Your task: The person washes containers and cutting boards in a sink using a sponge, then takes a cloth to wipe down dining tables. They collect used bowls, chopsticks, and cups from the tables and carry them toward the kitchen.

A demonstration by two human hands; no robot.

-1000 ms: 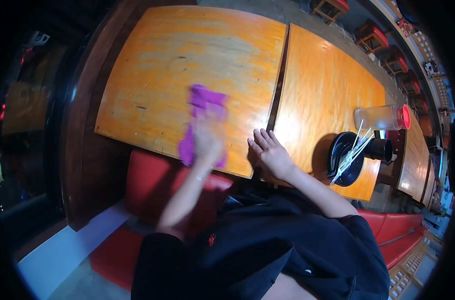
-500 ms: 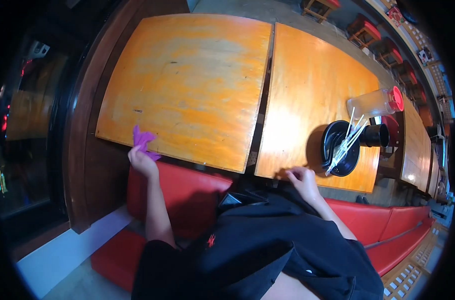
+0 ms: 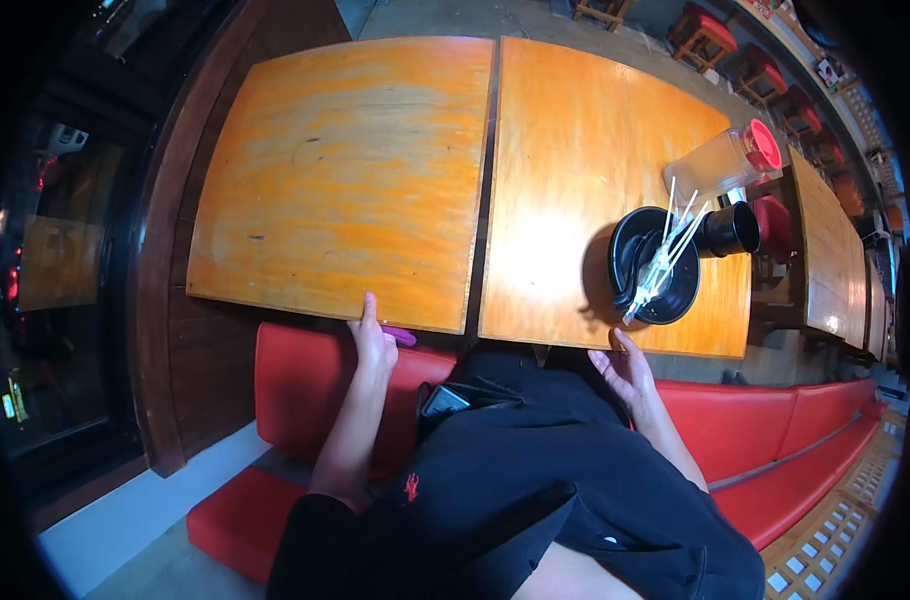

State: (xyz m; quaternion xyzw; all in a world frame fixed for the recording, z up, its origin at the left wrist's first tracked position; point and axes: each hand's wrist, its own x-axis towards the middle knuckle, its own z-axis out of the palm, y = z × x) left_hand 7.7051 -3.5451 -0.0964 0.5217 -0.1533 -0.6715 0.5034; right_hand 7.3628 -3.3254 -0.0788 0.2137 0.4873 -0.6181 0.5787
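My left hand (image 3: 374, 347) is at the front edge of the left wooden table (image 3: 345, 180), thumb up against the rim. A crumpled purple cloth (image 3: 402, 337) sticks out from its fingers, mostly hidden behind the hand. My right hand (image 3: 630, 372) touches the front edge of the right wooden table (image 3: 545, 150), its fingers apart and no object in it. Just beyond it stands a black bowl (image 3: 687, 292) holding white chopsticks (image 3: 661, 262) and crumpled white scraps.
A clear jar with a red lid (image 3: 710, 165) and a black cup (image 3: 739, 229) stand beside the bowl. Red bench seats (image 3: 725, 415) run along my side. A dark window (image 3: 60, 270) is at left, with red stools (image 3: 705, 35) at the back right.
My left hand has moved right along the table edge with the purple cloth. My right hand has opened against the other table's edge. The gap between the tables looks narrower.
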